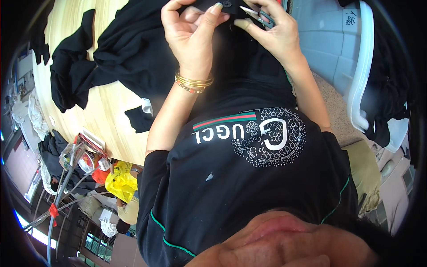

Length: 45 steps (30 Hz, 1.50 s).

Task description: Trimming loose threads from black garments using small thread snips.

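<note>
A black garment (pixel 129 42) spreads over the pale wooden table (pixel 113 104) and across my lap. At the top edge of the view, my left hand (pixel 193 38) pinches the garment's edge beside a dark round button (pixel 227 4). Just to the right, my right hand (pixel 278 33) holds a small pair of thread snips (pixel 267 20). Their pale blades point left toward the button, close to the cloth. Whether the blades touch any thread is too small to tell. The far part of both hands' work is cut off by the frame.
A light blue plastic bin (pixel 362 71) stands close on my right, with dark cloth (pixel 391 89) beyond it. More black fabric (pixel 73 71) lies on the table at left. A small black piece (pixel 138 120) with a white bit sits near my left forearm. Behind are a yellow bag (pixel 121 180) and metal poles.
</note>
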Each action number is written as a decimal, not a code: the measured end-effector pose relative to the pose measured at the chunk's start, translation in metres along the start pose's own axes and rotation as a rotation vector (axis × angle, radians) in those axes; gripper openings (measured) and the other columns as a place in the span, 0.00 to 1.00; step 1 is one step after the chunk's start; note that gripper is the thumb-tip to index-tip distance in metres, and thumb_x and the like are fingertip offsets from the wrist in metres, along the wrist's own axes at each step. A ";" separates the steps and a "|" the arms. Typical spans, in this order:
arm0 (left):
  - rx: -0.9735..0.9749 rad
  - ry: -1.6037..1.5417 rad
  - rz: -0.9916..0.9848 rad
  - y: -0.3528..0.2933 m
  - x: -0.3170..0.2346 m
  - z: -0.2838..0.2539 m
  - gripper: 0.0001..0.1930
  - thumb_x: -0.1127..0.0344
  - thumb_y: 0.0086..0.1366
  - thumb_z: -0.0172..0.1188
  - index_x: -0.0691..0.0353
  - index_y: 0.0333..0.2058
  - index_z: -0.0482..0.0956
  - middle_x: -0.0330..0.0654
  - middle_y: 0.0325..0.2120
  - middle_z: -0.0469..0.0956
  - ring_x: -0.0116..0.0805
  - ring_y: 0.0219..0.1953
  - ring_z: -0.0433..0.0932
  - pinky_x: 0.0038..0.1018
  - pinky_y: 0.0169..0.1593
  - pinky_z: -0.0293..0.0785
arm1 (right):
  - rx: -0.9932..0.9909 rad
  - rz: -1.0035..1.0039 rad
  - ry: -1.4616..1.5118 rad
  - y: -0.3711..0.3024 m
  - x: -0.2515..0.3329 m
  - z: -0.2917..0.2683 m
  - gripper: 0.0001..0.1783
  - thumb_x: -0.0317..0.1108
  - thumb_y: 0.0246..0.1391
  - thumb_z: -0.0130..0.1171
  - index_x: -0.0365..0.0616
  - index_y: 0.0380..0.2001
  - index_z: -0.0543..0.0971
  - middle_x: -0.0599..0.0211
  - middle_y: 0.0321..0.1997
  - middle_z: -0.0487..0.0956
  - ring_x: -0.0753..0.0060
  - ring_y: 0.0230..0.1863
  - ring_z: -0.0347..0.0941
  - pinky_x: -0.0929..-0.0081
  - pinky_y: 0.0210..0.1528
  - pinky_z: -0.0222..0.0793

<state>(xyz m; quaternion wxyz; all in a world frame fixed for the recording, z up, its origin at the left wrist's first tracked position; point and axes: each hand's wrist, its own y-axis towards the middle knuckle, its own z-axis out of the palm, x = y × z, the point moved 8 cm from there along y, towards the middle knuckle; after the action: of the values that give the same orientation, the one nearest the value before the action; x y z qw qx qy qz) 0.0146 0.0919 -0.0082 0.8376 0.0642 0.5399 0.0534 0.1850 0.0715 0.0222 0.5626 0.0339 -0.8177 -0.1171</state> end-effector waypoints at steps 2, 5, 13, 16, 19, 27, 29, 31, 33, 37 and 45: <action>-0.041 0.095 -0.010 0.003 -0.016 0.012 0.16 0.81 0.63 0.61 0.64 0.50 0.75 0.38 0.33 0.77 0.31 0.36 0.80 0.27 0.45 0.81 | 0.004 -0.019 -0.059 0.004 -0.016 -0.006 0.12 0.25 0.49 0.70 0.40 0.37 0.79 0.76 0.26 0.74 0.86 0.26 0.66 0.84 0.30 0.65; 0.222 0.833 0.317 0.012 -0.045 0.028 0.17 0.83 0.65 0.57 0.67 0.52 0.77 0.39 0.41 0.81 0.28 0.41 0.80 0.22 0.46 0.75 | 0.032 0.112 0.110 0.008 -0.030 -0.014 0.06 0.24 0.51 0.68 0.38 0.30 0.79 0.81 0.25 0.73 0.90 0.25 0.63 0.84 0.26 0.60; 0.504 0.972 0.530 0.023 -0.057 0.053 0.08 0.73 0.59 0.65 0.63 0.37 0.80 0.38 0.39 0.78 0.31 0.43 0.77 0.26 0.46 0.72 | 0.320 0.145 0.200 0.023 -0.011 -0.046 0.05 0.25 0.54 0.68 0.37 0.29 0.81 0.77 0.26 0.78 0.88 0.28 0.70 0.84 0.30 0.66; 0.504 0.438 -0.193 0.024 -0.010 0.037 0.11 0.71 0.66 0.62 0.63 0.46 0.78 0.33 0.39 0.78 0.17 0.43 0.74 0.18 0.47 0.71 | 0.348 0.124 0.210 0.031 -0.010 -0.043 0.05 0.26 0.56 0.67 0.37 0.31 0.81 0.74 0.28 0.81 0.86 0.31 0.73 0.84 0.34 0.69; 0.547 0.377 -0.337 0.017 0.001 0.045 0.19 0.71 0.67 0.62 0.63 0.56 0.78 0.38 0.44 0.81 0.20 0.45 0.77 0.17 0.52 0.70 | 0.334 0.091 0.150 0.034 -0.010 -0.035 0.05 0.27 0.57 0.66 0.37 0.32 0.81 0.75 0.29 0.80 0.85 0.32 0.73 0.83 0.35 0.69; 0.184 0.060 -0.602 0.021 0.023 0.004 0.10 0.73 0.67 0.59 0.65 0.46 0.83 0.38 0.40 0.84 0.26 0.42 0.81 0.20 0.50 0.73 | 0.075 -0.093 0.002 0.019 0.021 -0.040 0.18 0.25 0.53 0.68 0.37 0.48 0.79 0.68 0.41 0.78 0.79 0.35 0.72 0.79 0.36 0.67; 0.149 -0.011 -0.656 0.019 0.027 0.003 0.08 0.72 0.68 0.59 0.64 0.43 0.85 0.38 0.38 0.85 0.24 0.38 0.82 0.17 0.44 0.75 | 0.078 -0.306 -0.265 0.014 0.039 -0.035 0.21 0.24 0.49 0.69 0.37 0.48 0.80 0.63 0.34 0.77 0.71 0.31 0.73 0.77 0.34 0.68; 0.134 -0.032 -0.667 0.018 0.029 0.003 0.08 0.72 0.68 0.59 0.64 0.43 0.84 0.38 0.38 0.85 0.23 0.38 0.82 0.17 0.44 0.74 | 0.089 -0.415 -0.283 0.012 0.049 -0.026 0.22 0.25 0.47 0.71 0.38 0.48 0.81 0.64 0.32 0.76 0.70 0.30 0.72 0.76 0.33 0.68; 0.121 -0.053 -0.677 0.018 0.029 0.003 0.08 0.72 0.68 0.59 0.65 0.43 0.84 0.38 0.38 0.85 0.23 0.39 0.82 0.17 0.45 0.74 | 0.088 -0.419 -0.300 0.010 0.045 -0.020 0.23 0.26 0.46 0.71 0.40 0.49 0.82 0.63 0.31 0.76 0.68 0.29 0.72 0.74 0.32 0.68; 0.152 -0.084 -0.689 0.016 0.028 0.007 0.09 0.71 0.69 0.58 0.66 0.43 0.84 0.38 0.39 0.85 0.23 0.39 0.81 0.17 0.46 0.74 | 0.099 -0.416 -0.338 0.011 0.021 -0.012 0.23 0.25 0.46 0.71 0.41 0.49 0.82 0.63 0.30 0.75 0.68 0.30 0.72 0.74 0.32 0.67; 0.160 -0.072 -0.678 0.017 0.027 0.005 0.09 0.70 0.69 0.58 0.65 0.43 0.84 0.38 0.39 0.85 0.24 0.39 0.82 0.18 0.47 0.73 | 0.080 -0.467 -0.312 0.013 0.036 -0.008 0.20 0.23 0.47 0.70 0.42 0.47 0.84 0.64 0.28 0.74 0.67 0.28 0.71 0.73 0.31 0.67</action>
<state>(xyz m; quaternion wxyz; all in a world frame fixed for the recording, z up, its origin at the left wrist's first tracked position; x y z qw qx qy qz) 0.0298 0.1127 -0.0280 0.8185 -0.0512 0.5033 -0.2724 0.1806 0.0758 0.0609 0.3858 0.2254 -0.8684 -0.2149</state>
